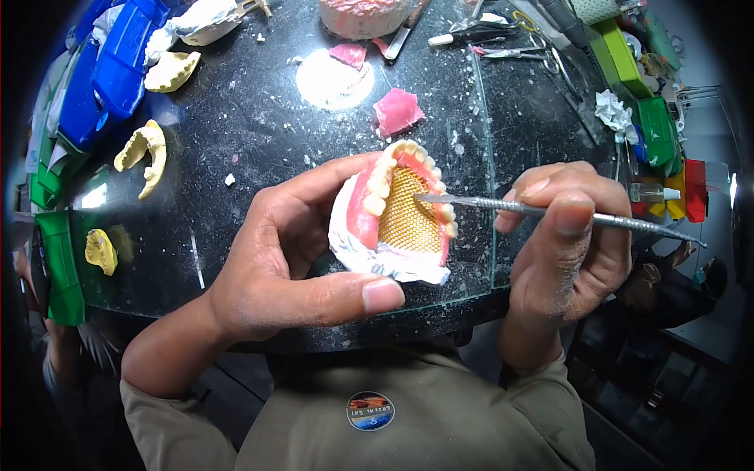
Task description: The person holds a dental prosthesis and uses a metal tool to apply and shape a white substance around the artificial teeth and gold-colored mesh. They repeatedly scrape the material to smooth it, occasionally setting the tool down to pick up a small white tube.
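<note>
My left hand (271,267) grips a denture model (364,225), its thumb along the near edge and the fingers behind. White plaster forms the base of the model, with pink wax and a row of cream teeth around the arch. A gold mesh (402,220) covers the palate. Between thumb and fingers, my right hand (569,243) holds a thin metal dental carver (491,204) almost level. Its flat tip overlaps the upper part of the mesh, just inside the teeth on the right. The carver's other, slender end points out to the right.
Pink wax pieces (398,111) lie beyond the model on the dark, dusty table (259,102). Yellow plaster casts (147,155) sit at the left, near blue bins (122,67). Another pink-topped cast (363,17) stands at the back. Scissors and tools (514,53) lie back right, near a green bin (658,133).
</note>
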A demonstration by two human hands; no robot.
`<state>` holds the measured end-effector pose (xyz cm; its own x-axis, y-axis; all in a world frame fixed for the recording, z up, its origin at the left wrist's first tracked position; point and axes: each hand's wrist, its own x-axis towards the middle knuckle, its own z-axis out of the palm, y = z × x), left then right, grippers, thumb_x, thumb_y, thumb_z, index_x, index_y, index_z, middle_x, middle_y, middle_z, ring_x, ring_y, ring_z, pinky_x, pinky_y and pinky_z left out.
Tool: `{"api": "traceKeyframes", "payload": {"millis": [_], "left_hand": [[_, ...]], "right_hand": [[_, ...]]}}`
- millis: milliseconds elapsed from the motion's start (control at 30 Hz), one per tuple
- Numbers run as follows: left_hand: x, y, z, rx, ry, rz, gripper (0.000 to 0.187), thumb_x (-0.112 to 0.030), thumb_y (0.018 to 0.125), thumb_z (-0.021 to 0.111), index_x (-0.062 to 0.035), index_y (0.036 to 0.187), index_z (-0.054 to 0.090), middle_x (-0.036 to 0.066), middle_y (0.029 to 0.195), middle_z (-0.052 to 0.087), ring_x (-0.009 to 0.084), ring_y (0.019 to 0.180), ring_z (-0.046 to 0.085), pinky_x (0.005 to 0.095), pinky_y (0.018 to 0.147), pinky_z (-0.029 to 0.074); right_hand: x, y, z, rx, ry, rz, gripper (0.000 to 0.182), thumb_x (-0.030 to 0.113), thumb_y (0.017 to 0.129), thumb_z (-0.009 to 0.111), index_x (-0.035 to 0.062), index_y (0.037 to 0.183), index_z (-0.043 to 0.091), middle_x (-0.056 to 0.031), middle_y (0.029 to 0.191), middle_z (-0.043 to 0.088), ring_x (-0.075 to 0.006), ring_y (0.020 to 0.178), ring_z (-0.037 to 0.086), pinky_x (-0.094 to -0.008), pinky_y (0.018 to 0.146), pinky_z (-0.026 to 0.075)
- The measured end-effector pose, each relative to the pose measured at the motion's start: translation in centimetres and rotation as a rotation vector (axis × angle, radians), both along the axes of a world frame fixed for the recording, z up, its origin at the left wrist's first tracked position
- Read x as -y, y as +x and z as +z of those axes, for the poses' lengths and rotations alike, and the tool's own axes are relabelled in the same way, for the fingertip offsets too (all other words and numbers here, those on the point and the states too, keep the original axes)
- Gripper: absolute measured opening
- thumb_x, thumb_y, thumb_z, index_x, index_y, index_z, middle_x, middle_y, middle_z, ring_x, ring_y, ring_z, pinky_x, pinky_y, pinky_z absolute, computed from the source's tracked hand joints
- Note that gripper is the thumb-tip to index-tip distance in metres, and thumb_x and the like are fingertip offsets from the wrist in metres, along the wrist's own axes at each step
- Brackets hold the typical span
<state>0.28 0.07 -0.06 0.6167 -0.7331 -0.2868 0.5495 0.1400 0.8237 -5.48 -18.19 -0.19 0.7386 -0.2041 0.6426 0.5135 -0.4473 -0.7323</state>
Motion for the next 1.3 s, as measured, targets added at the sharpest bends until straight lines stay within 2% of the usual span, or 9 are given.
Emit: {"api": "traceKeyframes", "payload": {"millis": [367,567,633,667,800,933,1067,1233,1300], "left_hand": [[0.0,0.0,0.1,0.005,0.008,0.002,0.085,-0.024,0.054,0.068,0.0107,0.124,0.034,0.021,0.114,0.052,0.0259,0.105,0.055,0.0354,0.096,0.039],[0.0,0.1,0.0,0.021,0.013,-0.008,0.085,-0.024,0.054,0.068,0.0106,0.124,0.034,0.021,0.114,0.051,0.026,0.105,0.055,0.0354,0.096,0.039],[0.0,0.1,0.1,0.009,0.014,0.003,0.086,-0.024,0.054,0.068,0.0106,0.124,0.034,0.021,0.114,0.051,0.026,0.105,0.055,0.0353,0.096,0.039],[0.0,0.1,0.2,0.001,0.025,0.009,0.086,-0.024,0.054,0.068,0.0106,0.125,0.034,0.021,0.115,0.051,0.026,0.105,0.055,0.0353,0.096,0.038],[0.0,0.2,0.6,-0.021,0.036,0.055,0.089,-0.025,0.053,0.069,0.0106,0.126,0.032,0.021,0.116,0.051,0.0259,0.106,0.054,0.0351,0.097,0.038],[-0.2,0.4,0.7,-0.012,0.052,0.076,0.092,-0.027,0.053,0.07,0.0106,0.127,0.031,0.02,0.116,0.05,0.0259,0.108,0.053,0.035,0.098,0.037],[-0.4,0.7,1.0,0.012,0.089,0.11,0.097,-0.036,0.053,0.073,0.0107,0.126,0.031,0.02,0.117,0.05,0.026,0.108,0.053,0.035,0.097,0.038],[-0.7,1.2,0.3,0.027,0.01,0.146,0.102,-0.046,0.053,0.074,0.0107,0.126,0.03,0.019,0.118,0.048,0.0254,0.108,0.052,0.0353,0.097,0.038],[-0.8,1.4,0.3,0.072,0.025,0.157,0.103,-0.05,0.054,0.072,0.0104,0.126,0.03,0.019,0.118,0.048,0.025,0.109,0.051,0.0353,0.097,0.038]], "right_hand": [[-0.1,0.0,0.1,-0.004,0.008,-0.004,0.027,0.024,0.09,0.049,-0.0018,0.082,0.051,-0.0089,0.069,0.051,-0.0127,0.051,0.047,-0.0212,0.044,0.038],[0.1,-0.5,0.5,0.02,0.107,-0.035,0.029,0.027,0.09,0.047,-0.0015,0.085,0.049,-0.0103,0.07,0.051,-0.0131,0.053,0.047,-0.0211,0.043,0.039],[0.5,-0.7,0.0,0.075,0.224,-0.013,0.028,0.026,0.086,0.056,-0.0011,0.087,0.049,-0.0102,0.071,0.055,-0.0129,0.058,0.052,-0.0211,0.044,0.043],[0.7,-1.0,0.1,0.044,0.208,-0.036,0.031,0.03,0.086,0.056,-0.0002,0.087,0.049,-0.01,0.07,0.053,-0.0132,0.056,0.051,-0.0211,0.043,0.042],[1.1,-1.5,0.0,0.035,0.149,-0.08,0.037,0.038,0.089,0.047,0.0018,0.082,0.046,-0.0065,0.063,0.046,-0.0125,0.05,0.046,-0.0202,0.042,0.039],[1.4,-1.3,-0.2,0.178,0.082,0.008,0.035,0.036,0.092,0.04,0.0024,0.084,0.045,-0.006,0.064,0.047,-0.0111,0.048,0.043,-0.0225,0.043,0.035],[0.8,-1.4,-0.2,0.205,0.147,-0.033,0.037,0.04,0.091,0.038,0.0047,0.081,0.043,-0.0051,0.062,0.046,-0.0105,0.043,0.039,-0.0211,0.043,0.033],[0.9,-1.5,-0.1,0.223,0.101,-0.006,0.035,0.038,0.092,0.038,0.0046,0.082,0.043,-0.0044,0.064,0.046,-0.0091,0.045,0.043,-0.0205,0.043,0.033],[0.8,-2.1,0.1,0.135,0.093,0.014,0.032,0.036,0.094,0.032,0.0081,0.079,0.04,-0.0028,0.064,0.04,-0.0092,0.053,0.032,-0.0234,0.052,0.026]]}}
